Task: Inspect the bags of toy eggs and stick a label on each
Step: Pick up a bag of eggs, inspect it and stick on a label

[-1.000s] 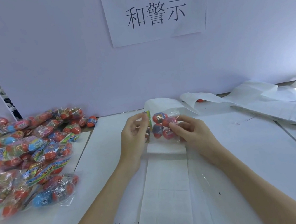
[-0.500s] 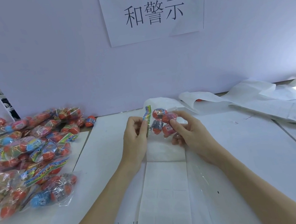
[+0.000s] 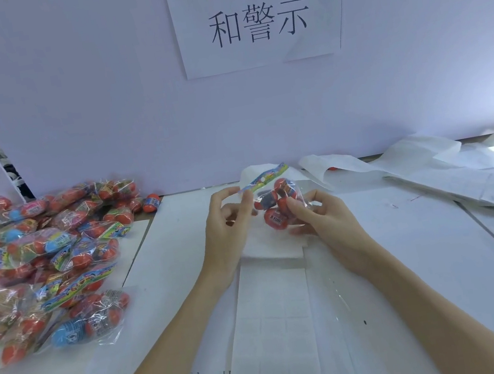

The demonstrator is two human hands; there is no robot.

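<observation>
Both hands hold one bag of toy eggs [image 3: 277, 203] up over the label sheet [image 3: 271, 328].

Left hand [image 3: 227, 235] pinches the bag's colourful header strip between thumb and fingertips; right hand [image 3: 321, 217] has fingers curled around the egg end, thumb on a red egg. Bag sits above the table [image 3: 430, 271], centre, tilted. Pile of egg bags [image 3: 41, 264] lies on the left, well apart. Loose backing paper [image 3: 430, 170] at right rear. Any label on the held bag possibly there, too blurred to tell.

Wall: pale lilac panel [image 3: 95, 97] | Sign: white printed sheet [image 3: 258, 13] | Surface: white table [image 3: 428, 255] | Light: bright patch, right
</observation>
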